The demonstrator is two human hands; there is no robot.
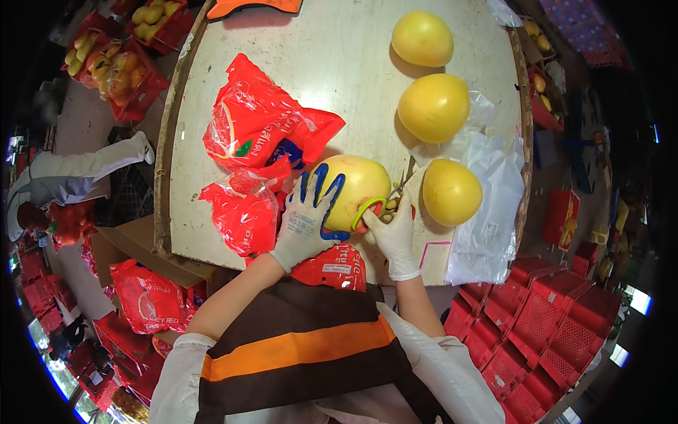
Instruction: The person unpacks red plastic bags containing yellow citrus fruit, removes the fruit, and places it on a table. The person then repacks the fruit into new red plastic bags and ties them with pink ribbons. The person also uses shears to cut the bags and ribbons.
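Note:
My left hand, in a grey glove with blue-coated fingers, is spread over the left side of a yellow-green pomelo on the table. In my right hand, which wears a thin white glove, is a pair of scissors with a green-rimmed handle loop. Its blades point up and away from me, just right of the fruit. Small brownish pieces lie by my right fingers, partly hidden. Behind my left hand sits a crumpled red printed plastic bag, and a larger red bag stands beyond it.
Three yellow pomelos line the right side of the pale table. Clear plastic bags lie by the right edge. An orange object is at the far edge. Stacked red crates stand at right; a person's leg shows at left.

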